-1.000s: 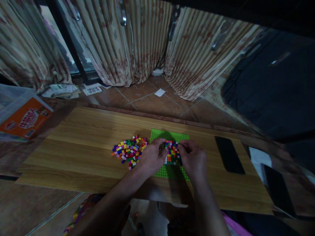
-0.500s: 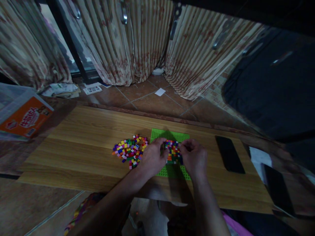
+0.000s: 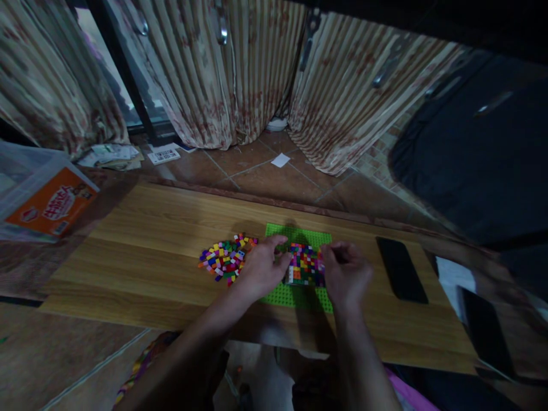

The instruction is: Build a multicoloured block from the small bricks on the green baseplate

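Observation:
On the green studded baseplate (image 3: 285, 295) lies a flat block of small multicoloured bricks (image 3: 305, 264), packed side by side. My left hand (image 3: 265, 265) is at its left side, thumb and forefinger apart with nothing seen between them. At the right edge of the block is my right hand (image 3: 346, 275), its fingers curled together. What they hold, if anything, is hidden. Left of the baseplate, a loose pile of small coloured bricks (image 3: 222, 258) is spread on the wooden table, partly behind my left hand.
A black phone-like slab (image 3: 401, 269) lies on the wooden table (image 3: 141, 257) to the right. Beyond the right end are white paper (image 3: 454, 279) and another dark flat object (image 3: 486, 328). A clear plastic box with an orange label (image 3: 53, 202) stands at the left.
My left hand has opened wider and drawn slightly away from the brick block. My right hand has shifted a little to the right, uncovering more of the block's right side.

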### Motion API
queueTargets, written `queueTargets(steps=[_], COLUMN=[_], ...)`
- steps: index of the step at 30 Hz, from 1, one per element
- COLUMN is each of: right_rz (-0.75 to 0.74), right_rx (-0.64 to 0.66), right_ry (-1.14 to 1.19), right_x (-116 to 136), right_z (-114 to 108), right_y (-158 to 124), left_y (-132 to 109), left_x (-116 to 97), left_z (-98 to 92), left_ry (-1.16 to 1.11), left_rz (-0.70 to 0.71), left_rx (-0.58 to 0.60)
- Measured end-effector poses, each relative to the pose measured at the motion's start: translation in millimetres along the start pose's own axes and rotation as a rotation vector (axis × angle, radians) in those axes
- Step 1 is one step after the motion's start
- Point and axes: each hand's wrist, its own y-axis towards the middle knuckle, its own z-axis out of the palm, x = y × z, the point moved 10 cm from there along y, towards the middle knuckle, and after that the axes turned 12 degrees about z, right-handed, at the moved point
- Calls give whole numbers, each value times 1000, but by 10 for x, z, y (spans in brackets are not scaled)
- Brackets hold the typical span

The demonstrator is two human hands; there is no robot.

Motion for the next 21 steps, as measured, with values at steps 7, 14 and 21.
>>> queueTargets(steps=[7, 14, 21], right_rz=[-233, -450, -427], right_rx=[239, 911, 871], right_ry=[-2, -252, -379], right_x=[381, 376, 176], right_z=[329, 1010, 1256], right_y=[-475, -1283, -1362], left_y=[105, 24, 20], left_x=[286, 459, 428], left_z=[-677, -983, -975], left_ry=[-206, -259, -263], left_rz=[-18, -101, -93], left_rx=[-342, -464, -447])
